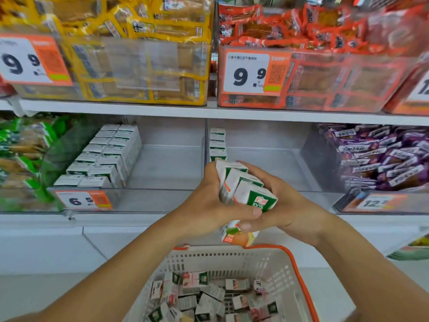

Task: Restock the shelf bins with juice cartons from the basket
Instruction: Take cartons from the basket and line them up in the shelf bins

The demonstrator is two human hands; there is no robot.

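Observation:
Between both hands I hold a bundle of small green-and-white juice cartons [246,189], in front of the lower shelf. My left hand [206,205] grips the bundle from the left, and my right hand [285,205] wraps it from the right with the thumb under it. Below, a white basket [278,261] with an orange rim holds several loose cartons [204,296]. The clear left bin [167,168] has two rows of cartons [99,156] along its left side. A short row of cartons [217,145] stands at the left wall of the clear right bin [278,159].
Green snack packs [25,154] fill the bin to the far left and purple packs [385,156] the bin to the right. On the upper shelf stand bins of yellow packs [130,54] and red packs [313,61]. A price tag [83,200] hangs on the left bin's front.

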